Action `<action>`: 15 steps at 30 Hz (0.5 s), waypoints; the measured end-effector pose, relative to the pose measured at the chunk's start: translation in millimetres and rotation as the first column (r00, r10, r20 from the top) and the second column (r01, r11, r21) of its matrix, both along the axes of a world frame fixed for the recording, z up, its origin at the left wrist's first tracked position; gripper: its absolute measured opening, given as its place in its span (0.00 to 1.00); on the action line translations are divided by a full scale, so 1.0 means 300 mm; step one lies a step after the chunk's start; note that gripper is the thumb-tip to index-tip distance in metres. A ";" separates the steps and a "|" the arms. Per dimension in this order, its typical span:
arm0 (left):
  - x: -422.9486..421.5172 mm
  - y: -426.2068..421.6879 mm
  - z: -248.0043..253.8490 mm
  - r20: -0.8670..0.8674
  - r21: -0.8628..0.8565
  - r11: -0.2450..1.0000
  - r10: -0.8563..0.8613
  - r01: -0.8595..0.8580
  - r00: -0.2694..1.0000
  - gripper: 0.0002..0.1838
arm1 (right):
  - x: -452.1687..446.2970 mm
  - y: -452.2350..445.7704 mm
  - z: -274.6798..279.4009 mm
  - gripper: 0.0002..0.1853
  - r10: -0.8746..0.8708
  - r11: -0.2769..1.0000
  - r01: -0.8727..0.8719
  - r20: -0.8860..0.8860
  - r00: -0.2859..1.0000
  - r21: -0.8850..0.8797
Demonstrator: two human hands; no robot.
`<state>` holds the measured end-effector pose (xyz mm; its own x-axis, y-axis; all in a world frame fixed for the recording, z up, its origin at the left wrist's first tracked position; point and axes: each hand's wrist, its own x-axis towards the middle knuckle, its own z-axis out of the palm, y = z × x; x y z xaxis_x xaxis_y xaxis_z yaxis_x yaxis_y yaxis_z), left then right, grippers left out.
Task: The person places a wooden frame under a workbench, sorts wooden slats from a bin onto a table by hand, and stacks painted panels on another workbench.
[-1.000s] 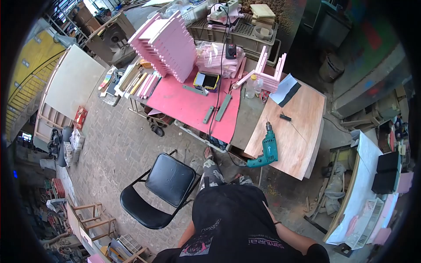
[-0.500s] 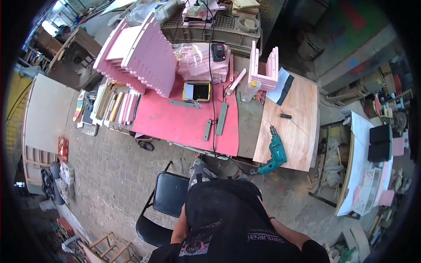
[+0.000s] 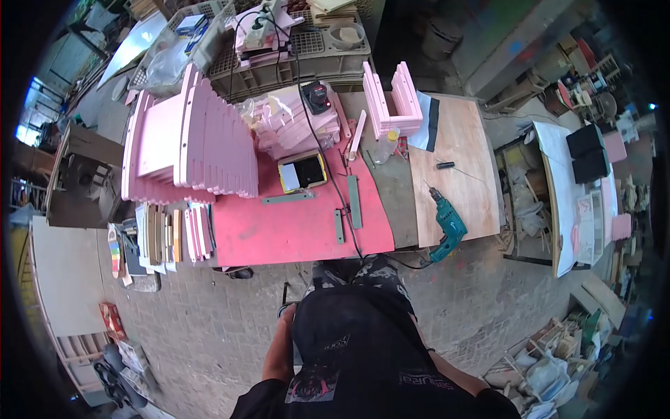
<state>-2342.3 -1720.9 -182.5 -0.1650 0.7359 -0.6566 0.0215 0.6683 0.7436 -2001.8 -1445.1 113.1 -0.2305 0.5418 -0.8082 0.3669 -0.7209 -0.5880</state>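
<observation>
My left hand (image 3: 287,312) is low beside my body, at the black folding chair's frame (image 3: 285,293); its fingers are too small and hidden to make out. My right forearm runs down at the right, and the hand is hidden behind my black shirt. In front of me the table carries a pink sheet (image 3: 300,234) with a yellow-edged box (image 3: 302,172) and green-grey strips (image 3: 355,202). A teal drill (image 3: 450,227) lies on a plywood board (image 3: 460,140), near a small black handle (image 3: 444,165).
Stacked pink panels (image 3: 216,140) stand at the table's left, with bagged pink pieces (image 3: 286,126) beside them. A pink frame stack (image 3: 392,105) and a clear bottle (image 3: 385,145) are near the board. A cable crosses the sheet. A side table (image 3: 558,209) stands right.
The view has shifted so the table sits squarely in front and nearer. The chair has mostly gone behind my body, and my left hand has come into view beside it. The drill lies on the board throughout.
</observation>
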 end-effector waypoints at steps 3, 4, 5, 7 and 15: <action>-0.002 0.044 0.016 0.068 -0.052 0.987 0.154 -0.150 0.986 0.21 | 0.000 -0.009 -0.002 0.28 0.022 0.998 -0.022 -0.004 1.000 0.064; 0.005 0.061 0.025 0.044 -0.068 0.987 0.150 -0.147 0.988 0.21 | 0.003 -0.007 -0.003 0.28 0.034 0.996 -0.033 -0.003 0.999 0.087; 0.013 0.075 0.038 0.027 -0.080 0.986 0.148 -0.145 0.989 0.21 | 0.008 -0.006 -0.006 0.27 0.042 0.993 -0.041 -0.002 0.999 0.107; 0.026 0.091 0.063 -0.005 -0.096 0.985 0.143 -0.143 0.990 0.20 | 0.013 0.004 -0.015 0.27 0.024 0.993 -0.023 -0.010 1.000 0.114; 0.205 0.140 0.195 -0.074 -0.173 0.969 0.167 -0.178 0.983 0.19 | 0.041 0.165 0.093 0.28 -0.120 0.988 0.119 -0.009 0.993 -0.094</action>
<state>-2280.8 -1678.9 -123.8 -0.3210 0.5652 -0.7600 -0.0657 0.7872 0.6132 -1989.6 -1395.5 140.8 -0.1807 0.4888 -0.8535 0.2667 -0.8109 -0.5208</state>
